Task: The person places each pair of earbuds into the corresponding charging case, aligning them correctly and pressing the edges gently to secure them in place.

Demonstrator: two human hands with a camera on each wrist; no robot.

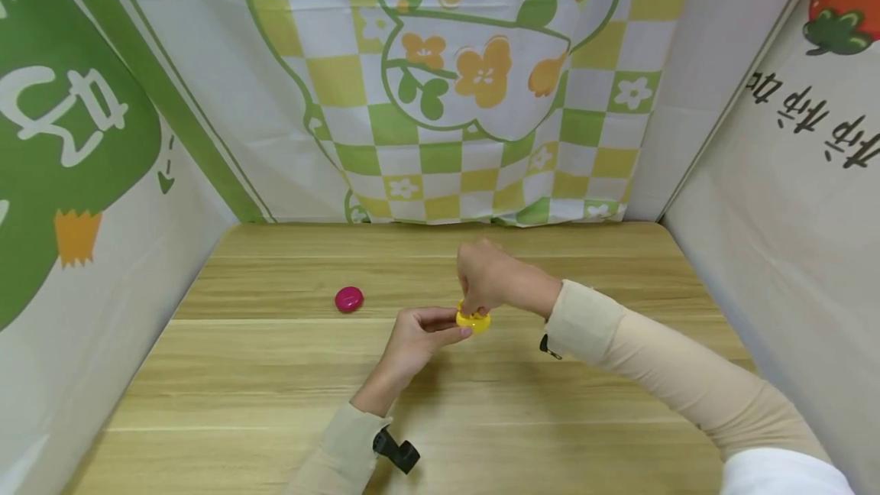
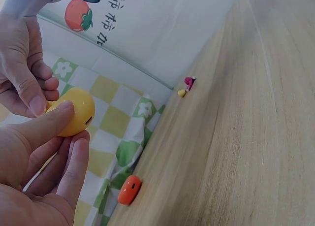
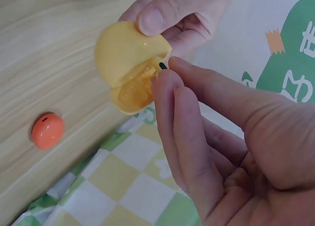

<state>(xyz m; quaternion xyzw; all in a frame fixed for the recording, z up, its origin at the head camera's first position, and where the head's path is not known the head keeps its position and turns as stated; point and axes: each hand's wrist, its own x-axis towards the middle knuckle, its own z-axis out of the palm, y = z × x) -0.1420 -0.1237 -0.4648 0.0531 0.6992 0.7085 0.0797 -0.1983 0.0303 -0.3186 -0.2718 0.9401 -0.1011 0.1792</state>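
My left hand [image 1: 415, 338] holds a yellow earbud charging case [image 3: 130, 51], with the thumb on one face and the fingers behind it. Its lid stands raised, and the hollow inside shows in the right wrist view. Over that opening, my right hand [image 1: 491, 277] pinches a small earbud [image 3: 163, 66] between thumb and fingertips. Only a dark bit of the earbud shows; the fingers hide the rest. In the left wrist view the case [image 2: 81, 113] shows a small dark slot on its end, and the right hand [image 2: 22, 63] reaches in from the far side.
A closed rounded case [image 1: 348, 299], magenta in the head view and orange in the wrist views, lies on the wooden table [image 1: 275, 388] left of the hands. Farther off, the left wrist view shows a small yellow piece [image 2: 182, 93] beside a magenta one [image 2: 189, 82]. Printed curtains enclose the table.
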